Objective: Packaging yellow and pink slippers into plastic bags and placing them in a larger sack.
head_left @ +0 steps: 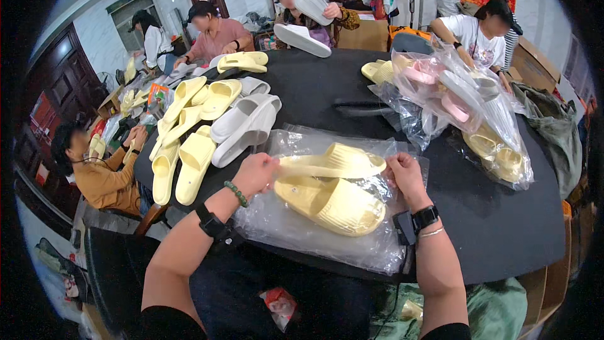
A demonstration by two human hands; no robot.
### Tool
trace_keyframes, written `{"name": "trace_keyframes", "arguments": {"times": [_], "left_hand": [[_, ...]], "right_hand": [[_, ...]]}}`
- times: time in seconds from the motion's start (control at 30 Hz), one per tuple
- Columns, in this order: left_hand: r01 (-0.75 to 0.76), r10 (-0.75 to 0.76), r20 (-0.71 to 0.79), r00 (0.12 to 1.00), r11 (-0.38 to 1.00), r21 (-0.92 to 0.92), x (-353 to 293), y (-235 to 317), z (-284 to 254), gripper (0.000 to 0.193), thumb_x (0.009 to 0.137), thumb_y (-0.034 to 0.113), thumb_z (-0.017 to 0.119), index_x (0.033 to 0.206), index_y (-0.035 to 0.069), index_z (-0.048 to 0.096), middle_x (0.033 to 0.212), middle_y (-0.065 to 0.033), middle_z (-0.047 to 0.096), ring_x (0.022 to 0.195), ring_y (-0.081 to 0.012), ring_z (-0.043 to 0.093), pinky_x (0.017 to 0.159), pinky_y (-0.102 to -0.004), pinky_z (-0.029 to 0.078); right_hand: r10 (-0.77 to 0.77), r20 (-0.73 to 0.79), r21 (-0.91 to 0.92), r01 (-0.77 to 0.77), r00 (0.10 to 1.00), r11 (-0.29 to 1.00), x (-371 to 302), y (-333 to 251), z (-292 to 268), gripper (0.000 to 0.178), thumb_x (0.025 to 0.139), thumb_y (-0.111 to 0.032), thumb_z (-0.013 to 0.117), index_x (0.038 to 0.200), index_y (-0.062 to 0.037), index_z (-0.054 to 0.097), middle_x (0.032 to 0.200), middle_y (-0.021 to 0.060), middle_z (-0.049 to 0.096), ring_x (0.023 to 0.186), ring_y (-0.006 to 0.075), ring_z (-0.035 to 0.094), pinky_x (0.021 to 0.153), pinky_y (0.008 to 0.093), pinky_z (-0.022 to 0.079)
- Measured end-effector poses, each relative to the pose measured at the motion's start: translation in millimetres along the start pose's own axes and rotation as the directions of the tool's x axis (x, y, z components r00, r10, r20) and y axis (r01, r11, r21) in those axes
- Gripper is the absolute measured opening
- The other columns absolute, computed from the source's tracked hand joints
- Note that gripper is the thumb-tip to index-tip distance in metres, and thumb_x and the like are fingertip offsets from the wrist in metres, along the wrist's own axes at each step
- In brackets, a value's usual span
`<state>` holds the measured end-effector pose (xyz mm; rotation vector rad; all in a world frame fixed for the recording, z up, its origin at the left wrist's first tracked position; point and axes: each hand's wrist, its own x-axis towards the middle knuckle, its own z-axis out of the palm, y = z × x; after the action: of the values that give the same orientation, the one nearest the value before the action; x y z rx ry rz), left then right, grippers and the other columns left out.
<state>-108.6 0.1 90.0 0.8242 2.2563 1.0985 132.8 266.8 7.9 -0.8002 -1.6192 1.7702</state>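
A pale yellow slipper [352, 162] is tilted on its side between my hands. Its heel end is in my closed left hand [255, 173]. Just below it, a second yellow slipper [333, 208] lies with its ribbed strap up and its toe to the right. Both are over clear plastic bags [258, 217] spread on the black table [478, 214]; I cannot tell whether the lower slipper's toe is inside one. By the upper slipper's toe, my right hand [408, 179] pinches the edge of a plastic bag.
Yellow slippers [196, 157] and grey slippers [245, 123] are piled to my left. At the far right lies a heap of bagged slippers [462, 97] in pink, white and yellow. Across the table a person [292, 0] holds white slippers [303, 39]. Other people sit around it.
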Motion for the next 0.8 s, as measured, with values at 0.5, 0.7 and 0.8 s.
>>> {"name": "trace_keyframes", "arguments": {"times": [0.5, 0.7, 0.8], "left_hand": [[0.097, -0.093, 0.063, 0.994, 0.993, -0.071, -29.7, 20.9, -5.7, 0.063, 0.091, 0.048, 0.062, 0.126, 0.000, 0.043, 0.085, -0.0105, 0.063, 0.055, -0.0182, 0.064, 0.046, -0.0273, 0.048], [0.037, -0.037, -0.008, 0.999, 0.999, -0.023, -30.7, -8.4, -11.9, 0.042, 0.095, 0.026, 0.060, 0.121, -0.003, 0.047, 0.080, -0.0097, 0.062, 0.051, -0.0160, 0.061, 0.043, -0.0262, 0.047], [0.145, -0.123, 0.100, 0.987, 0.956, -0.254, -34.0, -19.3, -26.3, 0.032, 0.098, 0.028, 0.053, 0.109, -0.002, 0.054, 0.074, -0.0094, 0.063, 0.051, -0.0180, 0.062, 0.043, -0.0271, 0.047]], "right_hand": [[-0.047, -0.005, -0.011, 0.047, 0.999, 0.999, 3.0, 4.3, -2.3, 0.023, 0.098, -0.023, 0.057, 0.087, -0.0031, 0.059, 0.068, 0.0043, 0.063, 0.046, 0.0087, 0.053, 0.043, 0.0234, 0.041], [-0.089, -0.053, -0.056, 0.086, 0.995, 0.995, 2.0, 1.0, 0.6, 0.023, 0.099, -0.021, 0.057, 0.085, -0.0022, 0.059, 0.066, 0.0040, 0.063, 0.046, 0.0085, 0.053, 0.044, 0.0232, 0.041], [-0.099, -0.053, -0.050, 0.097, 0.994, 0.994, 2.1, 0.3, -1.6, 0.024, 0.099, -0.020, 0.057, 0.085, -0.0015, 0.058, 0.066, 0.0041, 0.062, 0.046, 0.0085, 0.053, 0.044, 0.0236, 0.041]]}}
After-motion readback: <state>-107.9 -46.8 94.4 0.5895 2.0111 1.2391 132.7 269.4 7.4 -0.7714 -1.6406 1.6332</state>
